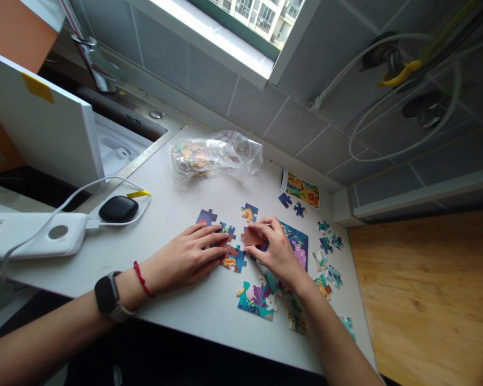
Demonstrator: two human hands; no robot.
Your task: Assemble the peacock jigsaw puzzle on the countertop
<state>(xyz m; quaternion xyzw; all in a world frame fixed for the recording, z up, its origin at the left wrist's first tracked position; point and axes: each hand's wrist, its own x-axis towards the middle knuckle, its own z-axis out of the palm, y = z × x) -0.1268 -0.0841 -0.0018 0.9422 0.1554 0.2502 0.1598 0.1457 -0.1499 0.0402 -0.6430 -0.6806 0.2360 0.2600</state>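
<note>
Starting at the far left, well left of the clear plastic bag [217, 154], a white power bank [36, 234] sits on the white countertop [153, 241], wired to a black oval case [118, 208]. Just behind those, nearer the bag, is the steel rim of a sink [156, 126].

Moving right, here's the left hand [185, 254], a black smartwatch [107, 292] and a red string [143, 279] on that wrist, coming in below the bag. Its fingers lie flat and close together, resting right on top of the colourful jigsaw pieces [233, 259], which are spread across the counter below the bag.

And now the right hand [276, 252], just beside the left! Its thumb and fingertips [258, 223] close in from both sides on a single jigsaw piece [251, 237], brown back showing, and they look to be pinching it. Under that palm lies a blue and purple section of puzzle [295, 244].

Further right, below and beyond the bag, loose pieces [326, 244] scatter toward the counter's edge, and a small printed puzzle picture [301, 188] lies by the tiled wall [257, 104]. Past that edge, out to the far right of the bag, sits a wooden board [426, 295].
</note>
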